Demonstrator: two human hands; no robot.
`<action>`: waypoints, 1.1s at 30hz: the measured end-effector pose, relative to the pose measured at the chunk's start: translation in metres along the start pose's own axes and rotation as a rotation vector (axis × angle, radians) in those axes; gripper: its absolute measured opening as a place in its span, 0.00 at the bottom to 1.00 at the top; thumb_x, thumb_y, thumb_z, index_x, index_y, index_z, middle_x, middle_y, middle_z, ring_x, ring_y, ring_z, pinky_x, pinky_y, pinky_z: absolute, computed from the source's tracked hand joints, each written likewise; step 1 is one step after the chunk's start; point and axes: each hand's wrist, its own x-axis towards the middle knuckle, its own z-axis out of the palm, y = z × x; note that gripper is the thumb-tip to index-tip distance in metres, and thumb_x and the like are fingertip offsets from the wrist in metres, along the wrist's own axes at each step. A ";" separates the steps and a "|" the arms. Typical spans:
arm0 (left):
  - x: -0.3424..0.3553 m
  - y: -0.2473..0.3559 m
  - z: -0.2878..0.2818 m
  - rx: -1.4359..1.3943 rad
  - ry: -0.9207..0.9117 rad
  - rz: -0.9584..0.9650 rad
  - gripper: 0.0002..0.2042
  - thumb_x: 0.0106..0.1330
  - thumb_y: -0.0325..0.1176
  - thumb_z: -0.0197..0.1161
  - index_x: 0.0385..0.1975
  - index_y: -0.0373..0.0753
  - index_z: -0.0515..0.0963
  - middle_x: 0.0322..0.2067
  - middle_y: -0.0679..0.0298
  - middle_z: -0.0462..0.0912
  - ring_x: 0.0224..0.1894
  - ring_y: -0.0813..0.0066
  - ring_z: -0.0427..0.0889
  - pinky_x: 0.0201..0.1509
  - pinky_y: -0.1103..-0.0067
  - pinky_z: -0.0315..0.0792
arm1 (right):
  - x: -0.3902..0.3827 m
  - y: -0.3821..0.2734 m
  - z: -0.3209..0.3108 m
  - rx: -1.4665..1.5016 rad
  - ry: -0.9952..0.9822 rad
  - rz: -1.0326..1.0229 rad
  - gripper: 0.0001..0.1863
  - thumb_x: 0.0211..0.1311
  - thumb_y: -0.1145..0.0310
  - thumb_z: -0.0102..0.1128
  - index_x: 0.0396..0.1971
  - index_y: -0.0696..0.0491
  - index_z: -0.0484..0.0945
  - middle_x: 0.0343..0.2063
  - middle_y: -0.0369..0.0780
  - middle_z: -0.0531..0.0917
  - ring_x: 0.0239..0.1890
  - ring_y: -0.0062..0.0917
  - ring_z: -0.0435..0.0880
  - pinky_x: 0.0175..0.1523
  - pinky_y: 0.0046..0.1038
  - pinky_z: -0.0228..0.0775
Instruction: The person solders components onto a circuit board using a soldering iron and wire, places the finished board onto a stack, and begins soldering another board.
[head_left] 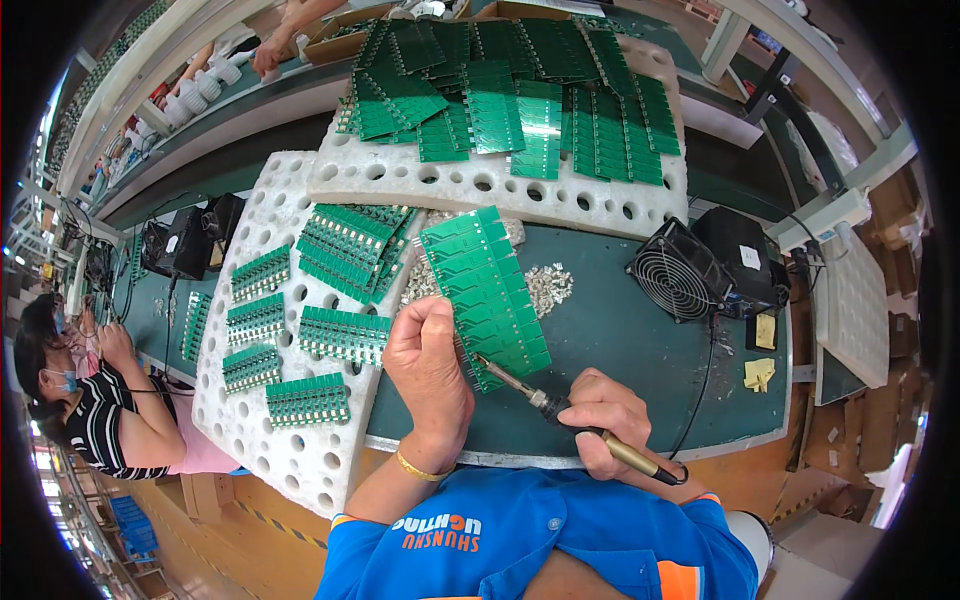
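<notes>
My left hand (432,365) is closed on the left edge of a green circuit board panel (487,290), holding it tilted above the bench. In my right hand (607,420) is a soldering iron (625,455), gripped like a pen. The iron's metal tip meets the panel's lower left edge, close to my left fingertips; whether it touches a joint is too small to tell. Under and beside the panel lie small pale metal parts (547,289) in a loose pile. Smaller boards with parts fitted (308,400) rest on a white perforated foam sheet (300,460) to the left.
Many bare green panels (490,110) are heaped on another foam block (400,185) at the back. A black fan (675,270) and a black boxy unit (745,255) stand right, with the iron's cord (708,390) nearby. A yellow sponge (758,375) lies there. A co-worker (110,400) sits left.
</notes>
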 end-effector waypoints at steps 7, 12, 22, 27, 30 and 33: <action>-0.001 -0.002 0.003 0.022 0.009 0.064 0.05 0.69 0.29 0.58 0.35 0.33 0.75 0.30 0.65 0.81 0.30 0.84 0.77 0.37 0.85 0.73 | 0.004 -0.005 0.000 -0.026 -0.015 -0.026 0.16 0.47 0.78 0.60 0.40 0.59 0.79 0.24 0.42 0.77 0.22 0.32 0.75 0.27 0.32 0.69; -0.002 -0.004 0.005 0.027 0.003 0.055 0.06 0.70 0.29 0.57 0.34 0.33 0.75 0.30 0.64 0.81 0.30 0.84 0.77 0.37 0.85 0.74 | 0.006 -0.008 0.002 -0.164 -0.021 -0.090 0.18 0.42 0.80 0.62 0.38 0.56 0.80 0.22 0.38 0.77 0.21 0.27 0.76 0.27 0.30 0.69; -0.002 -0.002 0.008 0.024 0.007 0.076 0.05 0.70 0.28 0.57 0.34 0.33 0.75 0.30 0.66 0.80 0.30 0.85 0.76 0.37 0.86 0.73 | 0.005 -0.007 0.003 -0.207 -0.005 -0.102 0.18 0.41 0.80 0.62 0.38 0.54 0.81 0.22 0.36 0.77 0.20 0.26 0.75 0.27 0.28 0.69; -0.001 0.006 0.012 0.050 0.034 0.113 0.05 0.70 0.28 0.57 0.34 0.33 0.76 0.28 0.70 0.78 0.28 0.88 0.72 0.35 0.88 0.69 | 0.001 -0.009 -0.005 -0.192 0.041 -0.114 0.15 0.46 0.77 0.60 0.38 0.56 0.80 0.23 0.39 0.76 0.20 0.27 0.74 0.27 0.30 0.68; 0.001 0.009 0.010 0.058 0.047 0.104 0.05 0.70 0.28 0.57 0.35 0.33 0.76 0.27 0.71 0.77 0.27 0.89 0.70 0.33 0.89 0.68 | -0.001 -0.009 -0.008 -0.167 0.057 -0.107 0.14 0.48 0.77 0.59 0.39 0.57 0.79 0.24 0.40 0.76 0.20 0.28 0.73 0.27 0.31 0.69; 0.004 0.008 0.008 0.013 0.024 0.081 0.05 0.69 0.29 0.58 0.36 0.34 0.76 0.26 0.71 0.76 0.26 0.89 0.69 0.32 0.88 0.68 | 0.002 -0.008 -0.009 -0.142 0.062 -0.117 0.14 0.49 0.77 0.59 0.39 0.57 0.79 0.24 0.39 0.75 0.20 0.29 0.73 0.27 0.31 0.69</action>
